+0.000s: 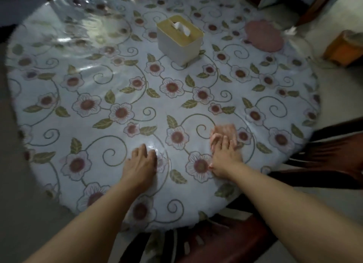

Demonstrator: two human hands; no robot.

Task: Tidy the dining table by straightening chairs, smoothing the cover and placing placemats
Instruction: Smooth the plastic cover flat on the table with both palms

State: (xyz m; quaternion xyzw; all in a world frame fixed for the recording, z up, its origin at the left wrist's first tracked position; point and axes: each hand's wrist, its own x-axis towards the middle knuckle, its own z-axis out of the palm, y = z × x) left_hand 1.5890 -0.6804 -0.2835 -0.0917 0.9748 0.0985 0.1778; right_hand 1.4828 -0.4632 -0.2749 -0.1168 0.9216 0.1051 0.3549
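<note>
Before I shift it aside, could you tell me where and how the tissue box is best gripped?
Grip the tissue box by its plain white side walls, just under the tan lid, coming from above with fingers on opposite walls. It stands upright and free on the floral cover, and a tissue sticks from the lid slot, so avoid the top centre.

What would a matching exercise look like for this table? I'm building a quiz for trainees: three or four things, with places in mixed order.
Things:
1. tissue box
2. pink mat
3. left hand
4. chair

Places:
A. far right part of the table
B. flat on the cover, near edge
C. beside the table, on the right
D. middle of the table, far half

Pairs: 1-D, 2-A, 3-B, 4-C
</note>
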